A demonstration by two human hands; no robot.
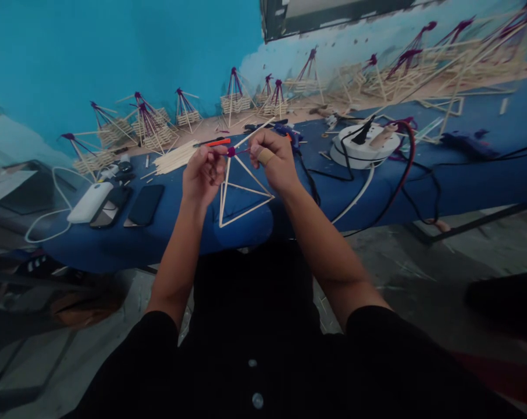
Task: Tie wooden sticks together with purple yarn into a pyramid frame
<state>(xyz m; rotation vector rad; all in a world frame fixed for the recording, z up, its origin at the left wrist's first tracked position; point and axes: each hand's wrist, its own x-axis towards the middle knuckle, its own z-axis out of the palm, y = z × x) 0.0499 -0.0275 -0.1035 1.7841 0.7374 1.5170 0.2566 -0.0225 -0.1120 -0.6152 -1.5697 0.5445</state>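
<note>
A frame of thin wooden sticks [247, 219] stands on the table in front of me, its base a triangle. Purple yarn [231, 152] is wound round its top, where the sticks meet. My left hand [205, 171] is closed at the left of this wrapping, fingertips pinched on the yarn. On the other side my right hand [274, 160] pinches a strand of the same yarn that runs out from the top. A tan bandage wraps one of its digits. One stick points up and right behind the right hand.
Behind my hands lie a bundle of loose sticks [176, 157] and an orange-handled tool [217, 142]. Phones [145, 205] and a white power bank [90, 202] rest at left. A round white power strip [363, 148] with cables stands right. Several stick models [235, 99] line the wall.
</note>
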